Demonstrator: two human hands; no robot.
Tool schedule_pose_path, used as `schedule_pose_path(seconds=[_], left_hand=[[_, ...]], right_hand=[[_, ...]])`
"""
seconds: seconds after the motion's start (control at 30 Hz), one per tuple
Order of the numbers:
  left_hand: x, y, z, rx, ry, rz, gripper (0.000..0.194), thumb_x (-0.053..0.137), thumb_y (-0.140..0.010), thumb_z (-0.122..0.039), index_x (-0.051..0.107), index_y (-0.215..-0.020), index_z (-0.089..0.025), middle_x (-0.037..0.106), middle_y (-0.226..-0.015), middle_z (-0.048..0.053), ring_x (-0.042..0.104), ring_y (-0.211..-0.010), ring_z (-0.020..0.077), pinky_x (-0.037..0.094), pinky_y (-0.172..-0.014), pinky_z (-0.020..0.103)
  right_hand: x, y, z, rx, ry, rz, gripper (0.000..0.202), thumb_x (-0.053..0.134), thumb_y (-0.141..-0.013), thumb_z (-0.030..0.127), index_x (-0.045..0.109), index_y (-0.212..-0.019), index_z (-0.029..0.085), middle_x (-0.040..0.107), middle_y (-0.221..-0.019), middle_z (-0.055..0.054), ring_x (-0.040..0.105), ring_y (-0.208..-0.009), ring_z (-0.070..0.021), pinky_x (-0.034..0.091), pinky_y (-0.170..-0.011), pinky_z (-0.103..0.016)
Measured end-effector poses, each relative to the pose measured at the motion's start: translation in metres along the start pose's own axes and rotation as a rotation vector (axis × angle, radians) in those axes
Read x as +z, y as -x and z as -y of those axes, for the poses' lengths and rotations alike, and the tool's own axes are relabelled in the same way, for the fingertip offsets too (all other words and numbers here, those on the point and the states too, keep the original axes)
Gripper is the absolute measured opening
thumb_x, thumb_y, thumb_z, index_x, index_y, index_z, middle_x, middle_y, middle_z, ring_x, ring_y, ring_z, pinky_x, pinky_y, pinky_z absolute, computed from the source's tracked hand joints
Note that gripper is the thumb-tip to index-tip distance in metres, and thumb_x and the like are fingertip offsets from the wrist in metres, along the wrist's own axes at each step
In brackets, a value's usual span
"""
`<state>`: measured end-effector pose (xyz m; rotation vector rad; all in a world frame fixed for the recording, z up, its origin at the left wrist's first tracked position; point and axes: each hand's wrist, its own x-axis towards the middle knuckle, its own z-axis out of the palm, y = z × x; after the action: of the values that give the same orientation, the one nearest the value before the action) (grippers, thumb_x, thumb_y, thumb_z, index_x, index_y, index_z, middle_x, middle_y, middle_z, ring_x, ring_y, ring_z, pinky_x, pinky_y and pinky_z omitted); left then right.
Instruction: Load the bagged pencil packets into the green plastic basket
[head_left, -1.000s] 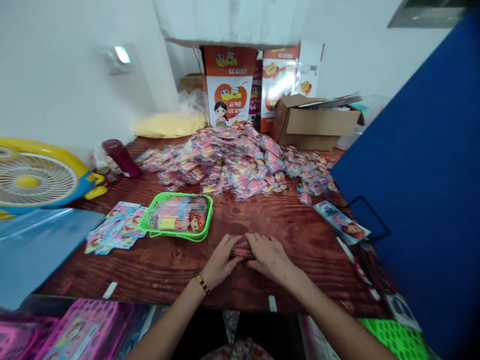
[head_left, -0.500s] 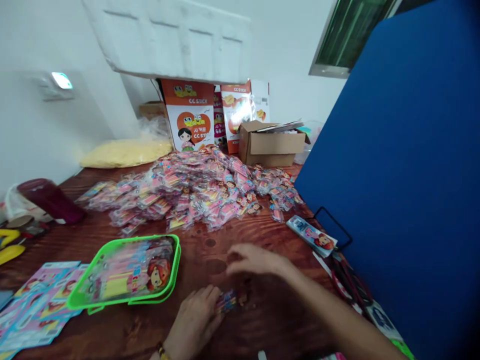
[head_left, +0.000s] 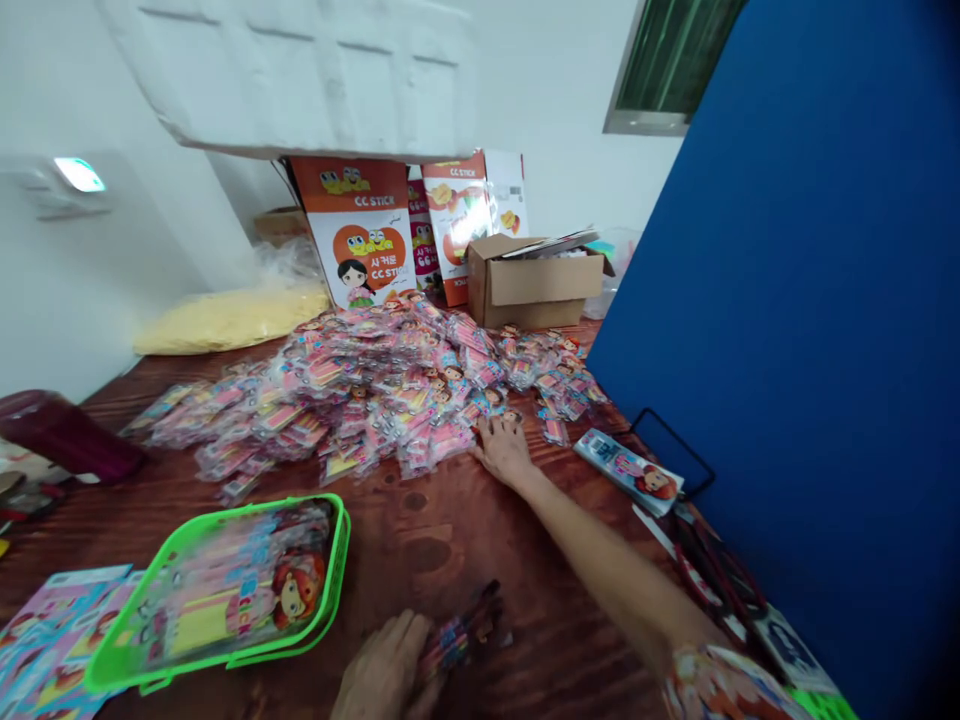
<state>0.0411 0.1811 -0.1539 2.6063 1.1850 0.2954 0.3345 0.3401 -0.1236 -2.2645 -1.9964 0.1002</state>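
My right hand reaches to the front right edge of a big pile of small clear packets, its fingers spread over the nearest ones. At the bottom centre my left hand is closed on a small stack of packets, which shows beyond its fingers and is blurred. To the left stands a green basket with larger packets in it, printed with a red-haired cartoon girl.
Printed cards lie at the lower left, near a dark red bottle. Behind the pile stand a cardboard box and printed cartons. A blue panel borders the right, beside a pack of cards.
My right hand has moved forward from the middle of the table to the pile's edge. My left hand stays low with the small stack. The view has shifted slightly.
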Motion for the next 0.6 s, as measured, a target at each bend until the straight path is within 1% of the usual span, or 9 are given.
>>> schedule_pose_path(seconds=[0.1,0.17,0.2,0.27,0.33,0.4,0.47,0.53,0.6], left_hand=[[-0.002,0.002,0.004,0.075,0.017,-0.047,0.023,0.058,-0.078,-0.020,0.058,-0.100,-0.025,0.068,-0.097,0.004,0.066,-0.085,0.0205,0.054,-0.077,0.028],[-0.004,0.004,0.006,0.103,0.023,-0.051,0.023,0.060,-0.078,-0.021,0.057,-0.101,-0.026,0.069,-0.099,0.004,0.067,-0.085,0.0216,0.055,-0.076,0.029],[-0.004,0.004,0.007,0.110,0.027,-0.054,0.024,0.060,-0.078,-0.022,0.057,-0.102,-0.026,0.069,-0.100,0.005,0.067,-0.086,0.0223,0.056,-0.076,0.030],[-0.005,0.005,0.009,0.120,0.040,-0.060,0.030,0.061,-0.078,-0.022,0.056,-0.107,-0.027,0.069,-0.104,0.006,0.068,-0.090,0.0234,0.056,-0.080,0.031],[-0.006,0.005,0.011,0.129,0.056,-0.044,0.032,0.061,-0.078,-0.021,0.056,-0.109,-0.027,0.070,-0.103,0.006,0.068,-0.091,0.0231,0.056,-0.080,0.030],[-0.007,0.004,0.011,0.100,0.061,-0.010,0.026,0.060,-0.079,-0.021,0.058,-0.105,-0.026,0.070,-0.098,0.004,0.068,-0.088,0.0218,0.056,-0.077,0.029],[-0.008,0.004,0.011,0.072,0.067,0.020,0.019,0.059,-0.081,-0.022,0.059,-0.100,-0.025,0.069,-0.093,0.003,0.068,-0.084,0.0206,0.056,-0.074,0.028],[-0.010,0.005,0.009,0.074,0.071,-0.002,0.020,0.060,-0.082,-0.022,0.058,-0.102,-0.025,0.069,-0.096,0.004,0.067,-0.087,0.0211,0.056,-0.078,0.029],[-0.014,0.007,0.006,0.090,0.081,-0.036,0.025,0.060,-0.082,-0.023,0.057,-0.107,-0.024,0.069,-0.103,0.006,0.067,-0.093,0.0220,0.055,-0.082,0.030]], right_hand=[[-0.006,0.038,-0.002,-0.072,0.052,0.031,0.065,0.046,-0.091,0.059,0.041,-0.142,0.019,0.052,-0.132,-0.019,0.044,-0.122,-0.0322,0.031,-0.100,-0.048],[-0.016,0.050,-0.005,-0.089,0.057,0.068,0.058,0.045,-0.091,0.060,0.050,-0.136,0.022,0.057,-0.124,-0.016,0.049,-0.115,-0.0309,0.032,-0.100,-0.050],[-0.021,0.049,-0.007,-0.073,0.048,0.078,0.053,0.042,-0.093,0.058,0.054,-0.131,0.024,0.058,-0.122,-0.014,0.051,-0.113,-0.0297,0.030,-0.101,-0.050],[-0.031,0.034,-0.012,-0.023,0.024,0.070,0.044,0.034,-0.098,0.049,0.060,-0.123,0.023,0.059,-0.121,-0.013,0.052,-0.113,-0.0275,0.028,-0.104,-0.051],[-0.037,0.005,-0.017,0.016,0.006,0.040,0.044,0.026,-0.101,0.039,0.060,-0.122,0.020,0.056,-0.126,-0.014,0.049,-0.118,-0.0270,0.026,-0.105,-0.049],[-0.037,-0.025,-0.021,0.010,-0.020,0.040,0.044,0.027,-0.101,0.038,0.057,-0.127,0.019,0.051,-0.135,-0.014,0.043,-0.125,-0.0269,0.028,-0.105,-0.045],[-0.029,-0.046,-0.023,-0.022,-0.046,0.060,0.045,0.034,-0.099,0.044,0.051,-0.135,0.022,0.042,-0.146,-0.011,0.035,-0.133,-0.0267,0.030,-0.106,-0.042],[-0.018,-0.052,-0.022,-0.046,-0.060,0.071,0.048,0.037,-0.098,0.048,0.045,-0.140,0.026,0.034,-0.152,-0.008,0.028,-0.138,-0.0272,0.028,-0.108,-0.044],[-0.007,-0.043,-0.020,-0.043,-0.059,0.062,0.049,0.035,-0.099,0.047,0.042,-0.143,0.027,0.031,-0.154,-0.008,0.026,-0.138,-0.0285,0.025,-0.109,-0.047]])
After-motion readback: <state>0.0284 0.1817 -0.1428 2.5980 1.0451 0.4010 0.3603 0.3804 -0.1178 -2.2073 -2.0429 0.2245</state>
